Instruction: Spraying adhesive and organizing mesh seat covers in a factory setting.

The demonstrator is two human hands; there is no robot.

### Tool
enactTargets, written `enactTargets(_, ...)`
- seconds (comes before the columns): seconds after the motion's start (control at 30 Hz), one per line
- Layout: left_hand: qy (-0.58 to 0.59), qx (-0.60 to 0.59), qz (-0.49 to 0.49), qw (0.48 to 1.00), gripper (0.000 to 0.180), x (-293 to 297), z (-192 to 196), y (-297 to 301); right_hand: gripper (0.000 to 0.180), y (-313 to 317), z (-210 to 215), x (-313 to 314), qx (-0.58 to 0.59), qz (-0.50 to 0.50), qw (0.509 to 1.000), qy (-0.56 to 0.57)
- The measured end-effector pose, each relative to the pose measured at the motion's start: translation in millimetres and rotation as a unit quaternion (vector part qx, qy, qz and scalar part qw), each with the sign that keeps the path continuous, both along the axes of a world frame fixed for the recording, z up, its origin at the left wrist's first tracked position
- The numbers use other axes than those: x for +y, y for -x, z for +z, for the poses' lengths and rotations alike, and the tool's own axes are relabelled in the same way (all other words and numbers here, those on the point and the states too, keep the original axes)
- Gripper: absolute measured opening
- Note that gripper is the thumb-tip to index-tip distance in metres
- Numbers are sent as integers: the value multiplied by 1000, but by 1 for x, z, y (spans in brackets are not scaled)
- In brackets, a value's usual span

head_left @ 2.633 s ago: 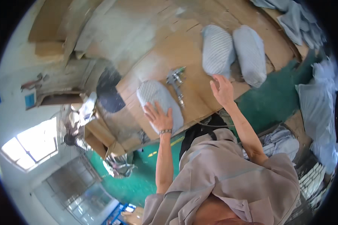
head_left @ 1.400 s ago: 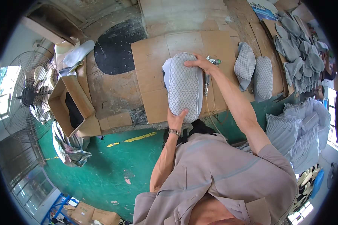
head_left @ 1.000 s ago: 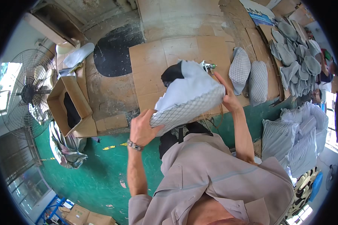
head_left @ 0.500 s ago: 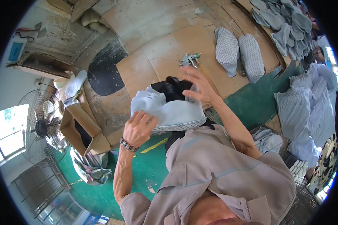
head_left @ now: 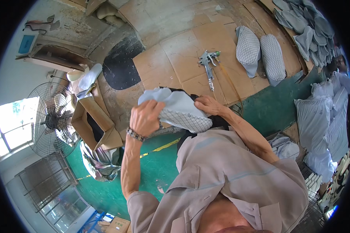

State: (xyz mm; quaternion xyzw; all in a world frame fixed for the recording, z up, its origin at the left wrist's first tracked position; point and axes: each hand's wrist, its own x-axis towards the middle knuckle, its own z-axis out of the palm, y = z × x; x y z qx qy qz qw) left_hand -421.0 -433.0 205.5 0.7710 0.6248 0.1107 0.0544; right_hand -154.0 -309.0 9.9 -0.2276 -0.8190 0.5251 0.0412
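A light grey fabric shoe upper (head_left: pixel 177 104), with a grid of dark lines along its underside, lies tilted between my hands at the near edge of the bench. My left hand (head_left: pixel 146 118) is closed on its left end, fingers curled over the fabric. At its right end, my right hand (head_left: pixel 210 105) grips with the thumb on the near side; the other fingers are partly hidden behind. Only a strip of the black form shows behind the upper. Beyond my right hand, a metal spray gun (head_left: pixel 209 66) rests on the cardboard, apart from both hands.
Two similar grid-soled uppers (head_left: pixel 248 52) lie right of the spray gun, before a heap of grey fabric pieces (head_left: pixel 307 29). An open cardboard box (head_left: pixel 111 134) and a caged fan (head_left: pixel 52 121) stand left. White sacks (head_left: pixel 317 116) stand right, over the green floor (head_left: pixel 159 167).
My right hand has come down from above the black form to the upper's right end. The upper has been tilted, showing more of its gridded underside and hiding most of the form.
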Motion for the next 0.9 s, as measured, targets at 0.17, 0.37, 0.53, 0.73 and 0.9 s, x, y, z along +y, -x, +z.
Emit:
enactTargets(0.17, 49, -23, -23, 998, 53, 80, 19, 13, 94, 11, 5, -6, 21, -204, 946, 250)
enactTargets(0.37, 166, 24, 15, 986, 64, 183, -109, 17, 91, 2, -90, 17, -12, -284, 920, 269)
enactTargets(0.53, -110, -227, 308, 917, 80, 104, -172, -3, 84, 24, -93, 7, 10, -390, 870, 302)
enactTargets(0.73, -62, -414, 309, 854, 97, 16, -165, -75, 70, 43, -2, 19, 130, -207, 929, 278)
enactTargets(0.9, -82, -580, 396, 707, 98, -7, -184, -23, 103, 92, 35, 22, 45, 4, 999, 14)
